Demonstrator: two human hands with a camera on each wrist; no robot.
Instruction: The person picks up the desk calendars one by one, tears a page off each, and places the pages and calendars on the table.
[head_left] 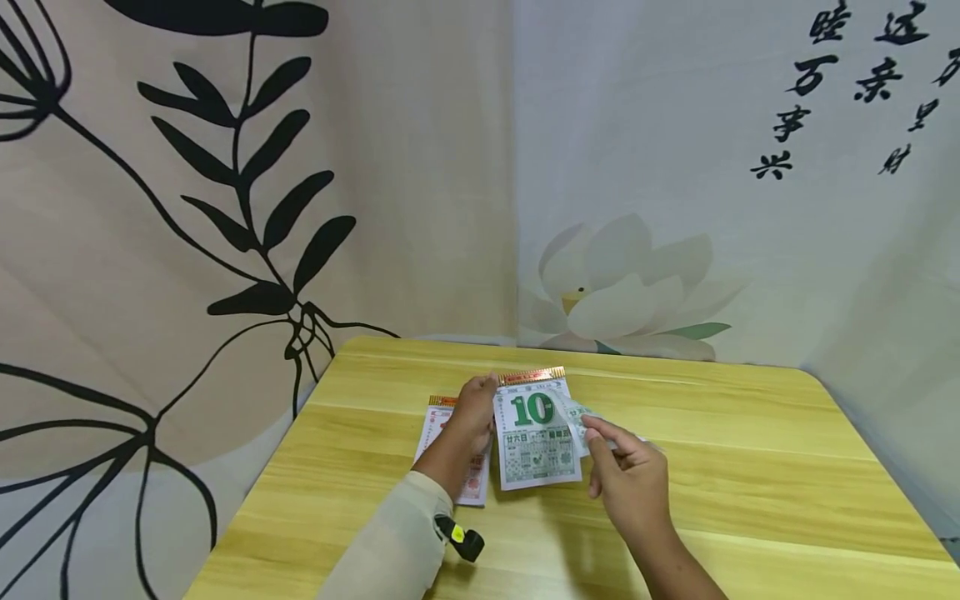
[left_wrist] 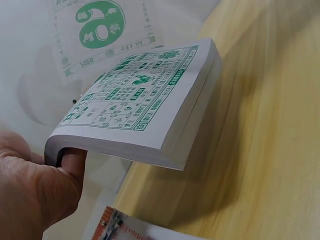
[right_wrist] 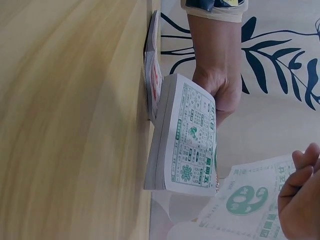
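In the head view, taking 12 o'clock as the table's far edge, a green-printed tear-off calendar (head_left: 536, 450) with a large "10" on its front is held raised above the wooden table (head_left: 750, 467). The left hand (head_left: 474, 408) grips it at 10 o'clock, fingers curled closely round its upper edge near the binding. Holding there probably steadies the thick block at its stiffest part and leaves the printed face clear.

At the calendar's 4 o'clock, the right hand (head_left: 633, 475) pinches a single thin leaf (right_wrist: 245, 200) between thumb and fingertips, with no gap beyond the paper's thickness. The leaf, bearing one large green numeral that looks like a 9, slants across the block's 3 o'clock side; gripping just its margin likely keeps the sheet from creasing. Whether it is wholly free of the binding I cannot tell.

At 8 o'clock, a red-printed calendar (head_left: 476, 479) lies on the table, partly covered by the left forearm; its spot beside the raised block perhaps keeps it within reach.

The nearest thing to a container is the red-and-gold binding strip (head_left: 532, 377) at 12 o'clock on the green calendar, which appears to hold the stack of pages together.
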